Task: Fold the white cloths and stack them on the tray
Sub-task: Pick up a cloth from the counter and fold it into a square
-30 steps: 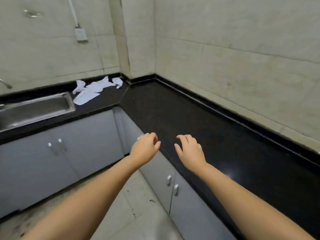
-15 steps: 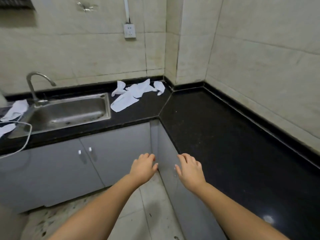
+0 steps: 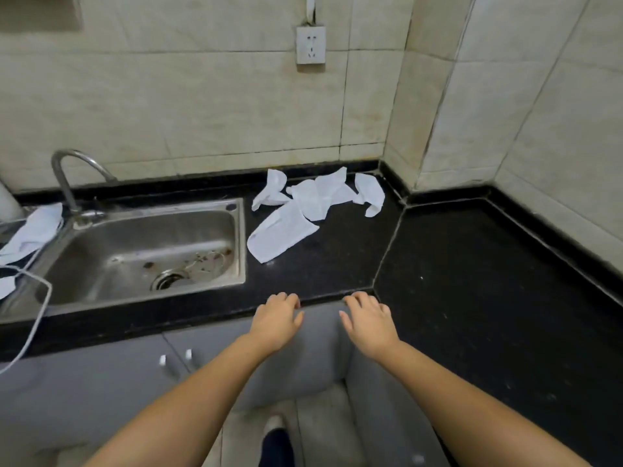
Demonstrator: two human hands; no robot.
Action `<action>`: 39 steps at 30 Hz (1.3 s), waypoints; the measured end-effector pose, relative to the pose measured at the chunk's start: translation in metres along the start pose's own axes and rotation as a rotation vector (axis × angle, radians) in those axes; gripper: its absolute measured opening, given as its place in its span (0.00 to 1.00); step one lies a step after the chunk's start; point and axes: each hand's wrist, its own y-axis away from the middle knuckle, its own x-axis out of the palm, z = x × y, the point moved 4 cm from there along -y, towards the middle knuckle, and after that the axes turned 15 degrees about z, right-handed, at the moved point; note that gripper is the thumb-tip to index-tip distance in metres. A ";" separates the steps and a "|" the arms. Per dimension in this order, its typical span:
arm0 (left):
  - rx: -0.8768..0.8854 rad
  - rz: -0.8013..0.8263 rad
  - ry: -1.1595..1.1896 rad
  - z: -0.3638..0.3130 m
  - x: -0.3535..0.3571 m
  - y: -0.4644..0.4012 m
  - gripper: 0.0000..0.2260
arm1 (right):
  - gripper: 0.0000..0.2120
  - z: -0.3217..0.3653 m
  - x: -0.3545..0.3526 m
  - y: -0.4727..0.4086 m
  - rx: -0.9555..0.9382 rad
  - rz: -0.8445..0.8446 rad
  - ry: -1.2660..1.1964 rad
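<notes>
Both our left hand (image 3: 277, 321) and right hand (image 3: 368, 322) hover empty, fingers loosely curled, at the black countertop (image 3: 478, 284) edge. The crumpled white cloths (image 3: 305, 210) lie near the back wall beside the steel sink (image 3: 148, 254); no tray shows. Dragged cloths could slide into the dirty basin.

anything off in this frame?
Yes: the cloths lie crumpled and unfolded in a loose heap on the counter right of the sink. Dirt specks sit round the sink's drain. No tray is visible.
</notes>
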 end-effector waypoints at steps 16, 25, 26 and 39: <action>-0.042 0.156 -0.123 0.112 -0.050 -0.191 0.15 | 0.16 0.013 -0.057 -0.272 0.027 0.092 -0.062; -0.066 0.138 -0.181 0.127 -0.048 -0.213 0.10 | 0.12 0.002 -0.062 -0.344 -0.006 0.138 0.163; -0.053 0.139 -0.180 0.128 -0.048 -0.213 0.10 | 0.11 0.001 -0.062 -0.346 -0.015 0.132 0.181; 0.307 0.050 0.535 0.051 -0.131 -0.243 0.11 | 0.00 -0.044 -0.170 -0.246 0.026 -0.334 -0.717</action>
